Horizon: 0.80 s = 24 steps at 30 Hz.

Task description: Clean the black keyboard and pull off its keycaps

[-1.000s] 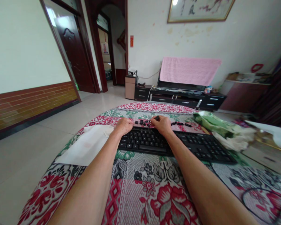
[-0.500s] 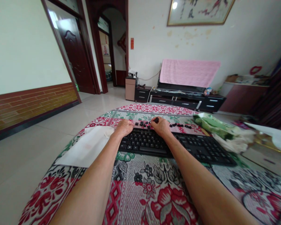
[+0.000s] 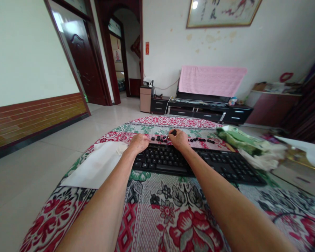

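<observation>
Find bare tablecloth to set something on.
Free: tablecloth between the forearms, nearer than the keyboard; the far strip beyond the small black pieces. Crowded: around the left hand, right hand and those pieces; and right of the crumpled green item.

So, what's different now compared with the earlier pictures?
The right hand, a slim black-handled tool in its grip, has shifted slightly left above the long black keyboard. No visible pick-up or release. The left hand stays at the keyboard's far left corner; the small loose black pieces look unmoved.
</observation>
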Each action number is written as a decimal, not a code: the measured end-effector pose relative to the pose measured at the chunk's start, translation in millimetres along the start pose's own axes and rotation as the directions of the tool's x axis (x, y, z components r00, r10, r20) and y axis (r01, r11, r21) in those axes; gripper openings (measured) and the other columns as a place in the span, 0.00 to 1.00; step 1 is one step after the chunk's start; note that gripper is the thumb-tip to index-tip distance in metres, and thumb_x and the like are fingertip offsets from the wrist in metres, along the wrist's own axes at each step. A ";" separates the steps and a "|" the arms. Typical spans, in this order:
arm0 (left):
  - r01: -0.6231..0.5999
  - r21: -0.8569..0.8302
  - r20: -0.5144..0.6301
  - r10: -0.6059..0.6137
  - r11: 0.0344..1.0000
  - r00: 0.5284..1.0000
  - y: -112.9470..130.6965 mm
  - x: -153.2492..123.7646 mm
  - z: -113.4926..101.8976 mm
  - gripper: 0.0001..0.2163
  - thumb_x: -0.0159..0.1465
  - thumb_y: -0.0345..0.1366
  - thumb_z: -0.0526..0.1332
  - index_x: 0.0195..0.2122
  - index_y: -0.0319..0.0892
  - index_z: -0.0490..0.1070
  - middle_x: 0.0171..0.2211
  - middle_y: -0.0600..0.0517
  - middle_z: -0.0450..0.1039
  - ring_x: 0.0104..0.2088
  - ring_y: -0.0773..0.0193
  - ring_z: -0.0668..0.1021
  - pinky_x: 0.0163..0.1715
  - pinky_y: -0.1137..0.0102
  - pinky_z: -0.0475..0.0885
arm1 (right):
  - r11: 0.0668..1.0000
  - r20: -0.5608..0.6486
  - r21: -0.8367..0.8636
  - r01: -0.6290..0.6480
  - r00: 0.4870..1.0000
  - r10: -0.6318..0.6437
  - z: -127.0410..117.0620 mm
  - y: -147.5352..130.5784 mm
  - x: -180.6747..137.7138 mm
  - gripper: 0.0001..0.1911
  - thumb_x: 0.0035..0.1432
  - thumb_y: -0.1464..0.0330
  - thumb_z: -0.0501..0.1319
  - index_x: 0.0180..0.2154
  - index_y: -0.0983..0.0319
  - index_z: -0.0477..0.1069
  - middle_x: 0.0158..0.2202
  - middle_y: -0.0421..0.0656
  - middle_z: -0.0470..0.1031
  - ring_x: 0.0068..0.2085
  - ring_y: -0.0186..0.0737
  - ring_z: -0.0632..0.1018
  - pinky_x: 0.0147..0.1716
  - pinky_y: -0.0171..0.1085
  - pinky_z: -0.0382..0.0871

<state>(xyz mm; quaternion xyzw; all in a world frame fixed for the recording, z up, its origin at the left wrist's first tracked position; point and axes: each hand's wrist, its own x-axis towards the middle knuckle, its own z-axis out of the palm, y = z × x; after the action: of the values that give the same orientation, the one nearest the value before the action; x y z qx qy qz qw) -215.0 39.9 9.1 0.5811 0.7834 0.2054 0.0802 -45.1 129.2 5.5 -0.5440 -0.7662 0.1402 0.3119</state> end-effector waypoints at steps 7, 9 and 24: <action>-0.009 -0.008 -0.007 0.009 1.000 1.000 -0.7 -0.1 0.5 0.10 0.60 0.35 0.57 0.38 0.47 0.78 0.43 0.52 0.77 0.46 0.60 0.76 0.47 0.71 0.67 | 0.992 -0.057 0.123 -0.034 0.998 0.042 -2.3 2.4 -1.9 0.10 0.50 0.69 0.56 0.34 0.62 0.74 0.29 0.43 0.77 0.34 0.39 0.77 0.36 0.34 0.66; -0.011 -0.009 -0.007 0.011 1.000 1.000 -0.9 0.2 0.8 0.10 0.60 0.35 0.57 0.38 0.48 0.78 0.44 0.52 0.77 0.46 0.60 0.76 0.47 0.71 0.67 | 0.988 -0.061 0.152 -0.041 0.997 0.051 -2.3 2.3 -3.5 0.10 0.50 0.68 0.56 0.34 0.62 0.74 0.29 0.44 0.77 0.33 0.40 0.77 0.35 0.34 0.67; -0.009 -0.002 -0.008 0.009 1.000 1.000 -0.5 -0.6 0.5 0.11 0.60 0.35 0.57 0.39 0.47 0.78 0.44 0.54 0.77 0.46 0.62 0.76 0.48 0.74 0.66 | 0.993 0.031 0.101 0.064 0.997 -0.067 -1.1 0.9 -10.2 0.10 0.49 0.69 0.56 0.32 0.63 0.75 0.27 0.41 0.75 0.30 0.37 0.74 0.35 0.33 0.65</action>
<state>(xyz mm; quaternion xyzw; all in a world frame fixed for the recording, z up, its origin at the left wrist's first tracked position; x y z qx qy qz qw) -215.0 39.3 8.4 0.5838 0.7809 0.2087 0.0767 -41.6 120.0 2.5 -0.4998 -0.7810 0.1773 0.3298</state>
